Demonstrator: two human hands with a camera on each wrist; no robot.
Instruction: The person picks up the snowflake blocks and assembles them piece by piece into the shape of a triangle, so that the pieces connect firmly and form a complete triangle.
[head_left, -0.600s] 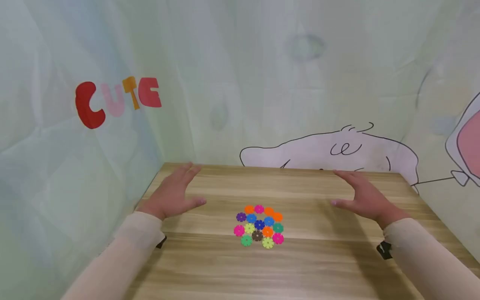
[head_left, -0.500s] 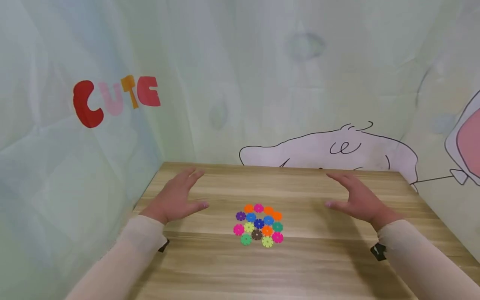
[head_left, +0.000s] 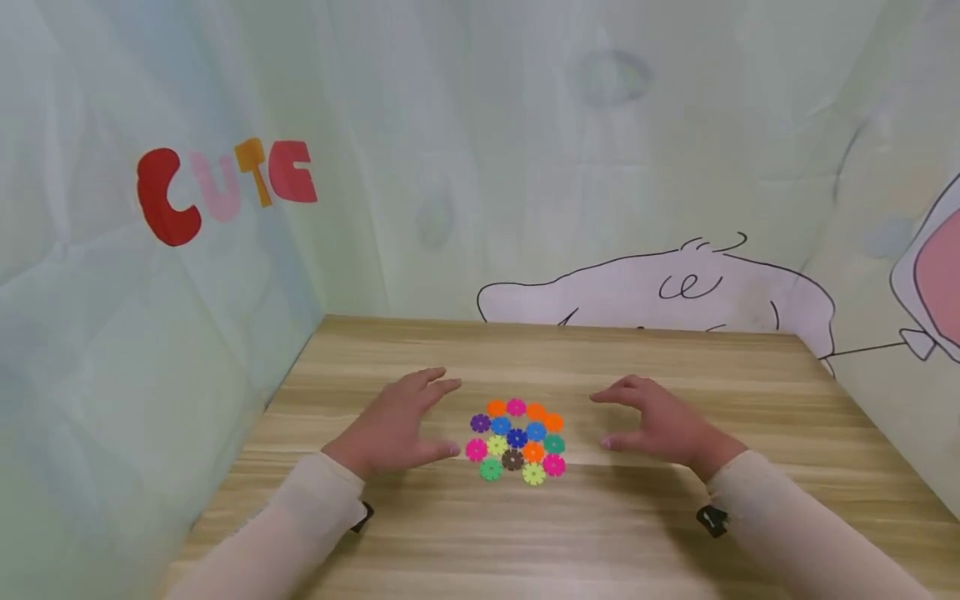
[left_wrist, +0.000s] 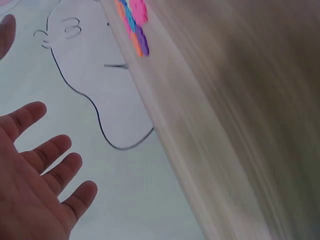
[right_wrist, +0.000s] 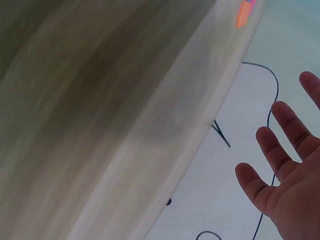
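A cluster of small round notched plastic discs lies flat mid-table, among them a dark blue disc (head_left: pixel 517 437), a brown disc (head_left: pixel 513 459) and a purple disc (head_left: pixel 481 423). To the left of the cluster hovers my left hand (head_left: pixel 401 421), fingers spread and holding nothing. Its thumb tip is close beside the pink disc (head_left: pixel 476 450). On the other side my right hand (head_left: pixel 663 425) hangs over the table with extended fingers and an empty palm. In the left wrist view, the left hand (left_wrist: pixel 35 175) shows relaxed, parted fingers; the right wrist view shows the right hand (right_wrist: pixel 295 170) likewise.
The wood-grain table (head_left: pixel 450 533) runs back to a pale cloth backdrop (head_left: pixel 450 150) with a drawn white animal (head_left: pixel 637 292). Coloured letters mark the cloth at left (head_left: pixel 168 200). A black wrist device (head_left: pixel 712 521) sits under the right sleeve.
Both hands have moved inward toward the discs, the left one rightward and the right one leftward, and nearer the front. The head view has tilted slightly down. The discs keep their arrangement.
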